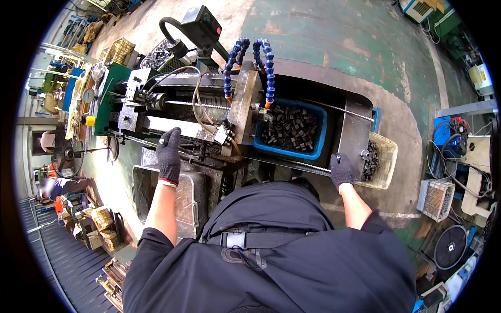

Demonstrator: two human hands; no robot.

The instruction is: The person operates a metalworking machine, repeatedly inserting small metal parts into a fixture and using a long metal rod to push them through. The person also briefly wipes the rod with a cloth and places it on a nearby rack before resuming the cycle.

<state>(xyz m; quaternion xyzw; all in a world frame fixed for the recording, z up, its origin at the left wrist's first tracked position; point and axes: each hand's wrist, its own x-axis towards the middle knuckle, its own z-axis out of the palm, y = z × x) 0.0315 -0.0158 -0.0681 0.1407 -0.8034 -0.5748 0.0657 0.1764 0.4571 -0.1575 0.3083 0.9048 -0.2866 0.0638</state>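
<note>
Before me stands a horizontal machine tool [135, 98] with a spindle chuck [157, 101] and an upright metal block [245, 105]. My left hand [169, 152], in a dark knitted glove, is at the near side of its pale flat rail [172, 127]. The fingers are curled; what they may hold is hidden. My right hand [341, 168], gloved alike, is at the near corner of a steel plate [354, 135] at the machine's right end. Its fingers are bent, and their grip is unclear. Between the hands, a blue plastic basket [321, 137] holds many small dark metal parts [291, 127].
Blue segmented coolant hoses [270, 74] arch over the block. A control box [201, 25] with a red button rises behind. A pale basket [387, 164] of parts stands at right. A dark bin [168, 195] is below my left arm. A person [58, 187] and a fan [68, 154] are far left.
</note>
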